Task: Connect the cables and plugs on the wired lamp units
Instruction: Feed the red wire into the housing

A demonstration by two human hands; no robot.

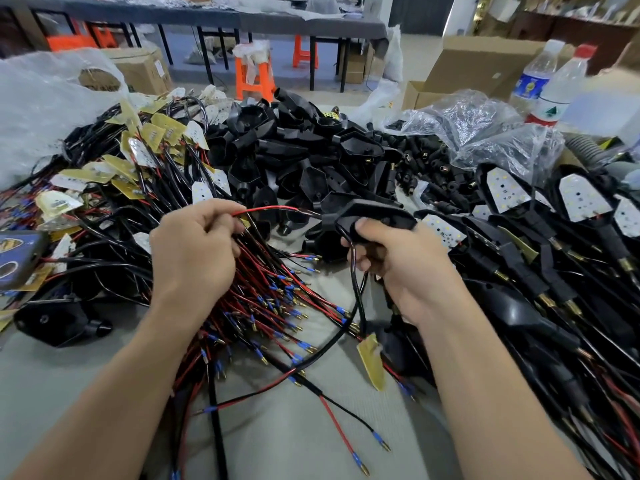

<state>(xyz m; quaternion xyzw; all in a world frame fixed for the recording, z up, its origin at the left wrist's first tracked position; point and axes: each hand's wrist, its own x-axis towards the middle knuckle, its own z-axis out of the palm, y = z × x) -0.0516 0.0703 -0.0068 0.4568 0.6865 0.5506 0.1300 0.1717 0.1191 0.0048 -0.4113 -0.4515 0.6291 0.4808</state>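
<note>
My right hand (405, 268) grips a black lamp housing (367, 216) above the table's middle, with a black cable (356, 292) hanging down from it. My left hand (197, 247) pinches a red wire (273, 209) that runs across to the housing's narrow end. Below my left hand lies a thick bundle of red and black wires (270, 306) tipped with blue sleeves and brass plugs. A yellow circuit board (372, 362) dangles on a cable under my right hand.
Empty black housings (294, 157) are heaped at the centre back. Wired LED boards (138, 157) pile up on the left, assembled lamp units (571, 216) on the right. Plastic bags, two water bottles (554, 84) and cardboard boxes stand behind. A phone (17, 258) lies at the left edge.
</note>
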